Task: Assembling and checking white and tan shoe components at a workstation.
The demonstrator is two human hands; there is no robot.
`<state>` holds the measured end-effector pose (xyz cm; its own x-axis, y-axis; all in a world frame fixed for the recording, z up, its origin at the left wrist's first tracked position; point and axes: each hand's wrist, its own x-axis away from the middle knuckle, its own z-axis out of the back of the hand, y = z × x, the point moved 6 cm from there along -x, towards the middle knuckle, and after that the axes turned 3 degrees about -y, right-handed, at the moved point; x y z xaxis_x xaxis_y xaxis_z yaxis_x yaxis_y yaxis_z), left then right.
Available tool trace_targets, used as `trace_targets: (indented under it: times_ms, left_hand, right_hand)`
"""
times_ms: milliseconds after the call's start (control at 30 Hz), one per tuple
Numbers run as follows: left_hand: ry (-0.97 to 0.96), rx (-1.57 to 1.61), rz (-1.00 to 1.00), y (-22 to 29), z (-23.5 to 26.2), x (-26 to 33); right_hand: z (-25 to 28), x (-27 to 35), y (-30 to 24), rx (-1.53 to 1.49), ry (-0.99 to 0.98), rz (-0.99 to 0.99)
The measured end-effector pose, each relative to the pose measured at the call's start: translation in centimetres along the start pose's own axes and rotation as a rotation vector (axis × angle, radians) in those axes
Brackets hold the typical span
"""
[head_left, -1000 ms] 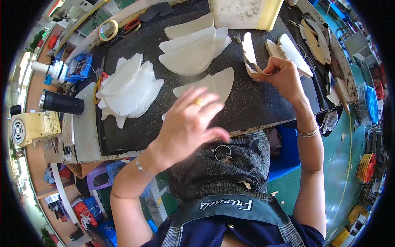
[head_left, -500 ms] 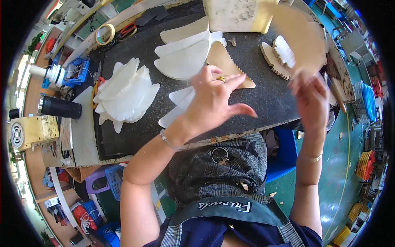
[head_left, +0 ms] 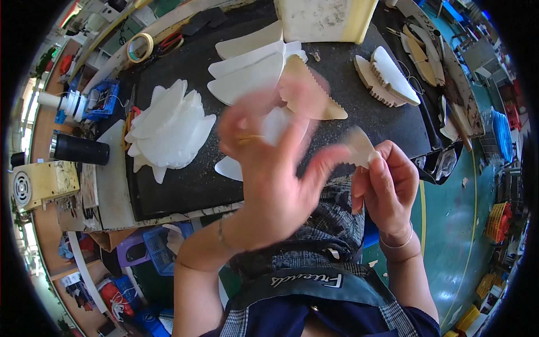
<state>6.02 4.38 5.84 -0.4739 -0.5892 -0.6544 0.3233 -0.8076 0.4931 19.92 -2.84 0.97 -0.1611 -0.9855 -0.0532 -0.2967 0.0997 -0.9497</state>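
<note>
My right hand [head_left: 388, 185] pinches a thin pale beige piece [head_left: 360, 147] between thumb and fingers, just past the table's front edge. Its far side is blurred. My left hand [head_left: 275, 168] is smeared by motion over the front of the table, thumb and fingers spread apart. Its thumb tip comes near or touches the beige piece; I cannot tell which. Behind my left hand lie a tan zigzag-edged piece [head_left: 320, 92] and several white curved pieces [head_left: 250, 78]. A stack of white pointed pieces [head_left: 171, 126] lies to the left.
White and tan notched pieces [head_left: 387, 78] lie at the right. Strips and tools [head_left: 432, 62] line the right edge. A pale block [head_left: 325, 19] stands at the back. Tape [head_left: 140, 48] and scissors [head_left: 170, 44] are back left; a black bottle [head_left: 81, 147] lies farther left.
My right hand has come down and inward from the far right with the beige piece. My left hand has moved back toward me and is now more blurred.
</note>
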Motion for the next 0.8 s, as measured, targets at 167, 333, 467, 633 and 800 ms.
trace_targets:
  times_ms: [167,333,467,633,800]
  left_hand:
    - [-0.298,0.235,0.015,2.0,0.9,0.3]
    - [-0.323,0.347,0.04,1.3,0.9,0.4]
    - [-0.25,0.271,0.076,-0.1,0.5,1.4]
    - [-0.216,0.135,-0.03,1.5,0.8,1.8]
    - [-0.199,0.044,-0.04,2.2,0.7,2.3]
  right_hand:
    - [-0.9,1.6,-1.4,0.113,0.001,0.065]
    - [-1.9,1.3,-2.0,0.368,-0.141,0.166]
    - [-1.9,0.8,-1.2,0.168,-0.046,-0.048]
    - [-1.7,0.9,-0.8,0.174,-0.084,-0.082]
    - [-1.4,0.8,-0.8,0.179,-0.054,-0.108]
